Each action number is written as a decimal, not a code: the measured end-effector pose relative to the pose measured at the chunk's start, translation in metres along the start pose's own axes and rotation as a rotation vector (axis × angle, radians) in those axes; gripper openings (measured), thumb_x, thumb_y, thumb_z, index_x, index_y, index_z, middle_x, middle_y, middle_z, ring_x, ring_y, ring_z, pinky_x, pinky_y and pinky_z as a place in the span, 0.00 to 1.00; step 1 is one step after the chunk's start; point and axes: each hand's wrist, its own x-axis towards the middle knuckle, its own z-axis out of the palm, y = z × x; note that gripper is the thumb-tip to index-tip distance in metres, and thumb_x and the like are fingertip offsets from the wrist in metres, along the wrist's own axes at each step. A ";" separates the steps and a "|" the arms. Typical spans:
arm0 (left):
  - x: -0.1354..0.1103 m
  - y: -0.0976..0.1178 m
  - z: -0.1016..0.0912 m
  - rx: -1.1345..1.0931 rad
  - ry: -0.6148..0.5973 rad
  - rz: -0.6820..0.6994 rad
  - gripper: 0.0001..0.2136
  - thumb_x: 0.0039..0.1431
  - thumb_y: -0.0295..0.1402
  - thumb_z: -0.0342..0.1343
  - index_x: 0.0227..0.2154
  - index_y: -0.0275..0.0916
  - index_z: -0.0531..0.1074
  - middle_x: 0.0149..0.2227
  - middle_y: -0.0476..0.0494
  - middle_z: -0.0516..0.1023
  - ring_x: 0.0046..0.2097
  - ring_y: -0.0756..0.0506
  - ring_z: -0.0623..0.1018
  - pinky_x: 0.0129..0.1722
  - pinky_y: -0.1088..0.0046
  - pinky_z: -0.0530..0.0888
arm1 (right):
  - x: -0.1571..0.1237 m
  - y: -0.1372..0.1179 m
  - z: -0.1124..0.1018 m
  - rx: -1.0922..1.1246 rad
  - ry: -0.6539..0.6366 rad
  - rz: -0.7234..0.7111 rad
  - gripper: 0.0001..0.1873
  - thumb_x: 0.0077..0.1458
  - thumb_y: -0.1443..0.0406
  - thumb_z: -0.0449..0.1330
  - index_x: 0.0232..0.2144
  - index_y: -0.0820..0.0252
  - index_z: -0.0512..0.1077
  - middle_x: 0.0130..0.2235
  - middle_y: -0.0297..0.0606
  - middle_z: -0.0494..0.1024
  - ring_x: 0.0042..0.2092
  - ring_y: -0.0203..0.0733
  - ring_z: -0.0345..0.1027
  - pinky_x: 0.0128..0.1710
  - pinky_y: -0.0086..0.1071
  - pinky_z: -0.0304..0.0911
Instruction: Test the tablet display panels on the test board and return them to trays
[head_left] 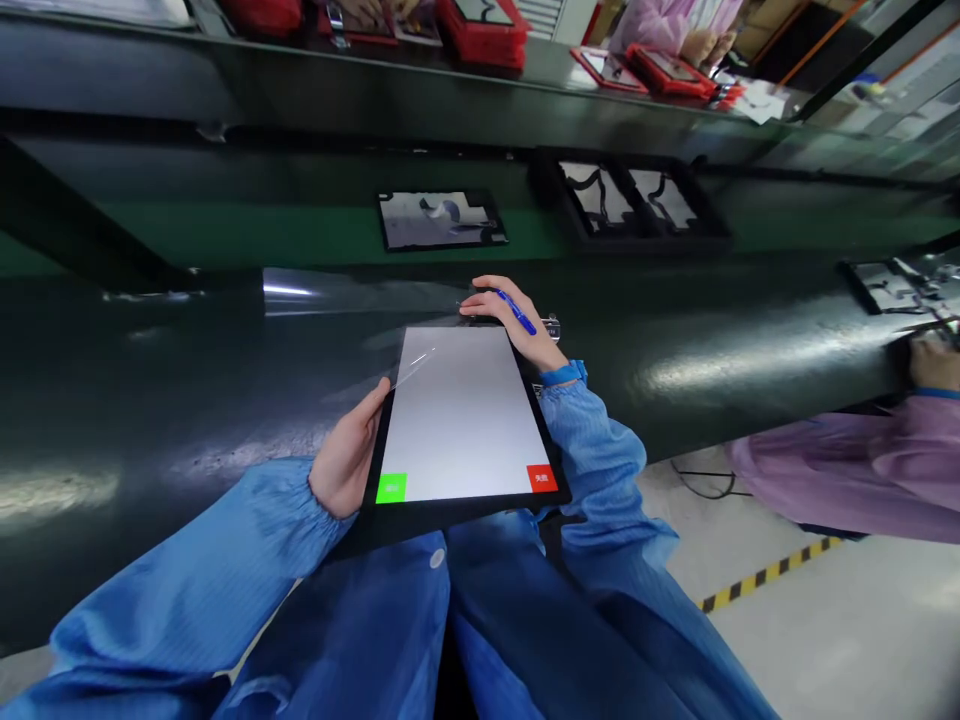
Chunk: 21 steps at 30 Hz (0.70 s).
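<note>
A tablet [466, 420] with a lit white screen, a green box and a red box at its lower corners, is tilted toward me at the front edge of the bench. My left hand [351, 450] grips its left edge, thumb on the rim. Beyond the top edge, my right hand [517, 322] has a blue pen [517, 312] tucked between its fingers. A clear plastic film [337, 295] stretches leftward from the right fingertips over the bench, and part of it seems to overlie the tablet's upper left. Whether the fingertips pinch the film I cannot tell.
On the green strip lies an opened device panel [442, 218]. A black tray [637, 205] holds two similar panels. Red-cased devices [484, 35] stand on the raised shelf. At right, a co-worker's hand [934, 362] is near another panel [885, 288]; another co-worker sits across.
</note>
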 end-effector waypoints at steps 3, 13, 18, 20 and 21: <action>-0.001 0.001 0.004 0.015 0.030 -0.014 0.22 0.72 0.38 0.41 0.59 0.31 0.69 0.43 0.38 0.83 0.45 0.40 0.82 0.51 0.64 0.78 | 0.001 0.006 0.001 0.048 -0.012 0.100 0.28 0.62 0.44 0.55 0.51 0.59 0.63 0.45 0.44 0.78 0.50 0.44 0.75 0.58 0.43 0.67; 0.008 0.007 0.006 0.096 0.029 -0.036 0.23 0.72 0.38 0.38 0.59 0.31 0.69 0.41 0.37 0.83 0.43 0.38 0.83 0.48 0.59 0.79 | 0.000 0.010 -0.001 0.100 -0.009 0.119 0.27 0.62 0.47 0.55 0.51 0.61 0.64 0.44 0.45 0.79 0.48 0.44 0.76 0.59 0.42 0.66; 0.023 0.013 -0.012 0.131 0.022 0.068 0.21 0.70 0.36 0.44 0.57 0.29 0.70 0.40 0.36 0.83 0.42 0.38 0.83 0.46 0.62 0.80 | 0.000 0.004 -0.007 -0.122 0.245 -0.053 0.13 0.67 0.53 0.42 0.40 0.54 0.57 0.36 0.40 0.76 0.37 0.41 0.74 0.45 0.40 0.72; 0.027 0.013 -0.018 0.159 0.062 0.086 0.20 0.70 0.35 0.45 0.56 0.28 0.71 0.37 0.36 0.83 0.42 0.38 0.83 0.44 0.63 0.81 | -0.004 -0.007 -0.009 -0.280 0.350 -0.104 0.10 0.68 0.57 0.40 0.39 0.53 0.55 0.35 0.39 0.74 0.34 0.42 0.72 0.41 0.40 0.72; 0.028 0.013 -0.020 0.162 0.071 0.092 0.20 0.70 0.35 0.44 0.56 0.28 0.72 0.36 0.37 0.83 0.42 0.38 0.83 0.44 0.63 0.81 | -0.008 -0.014 -0.009 -0.353 0.426 -0.137 0.08 0.68 0.59 0.41 0.39 0.53 0.55 0.35 0.39 0.73 0.35 0.42 0.71 0.41 0.39 0.71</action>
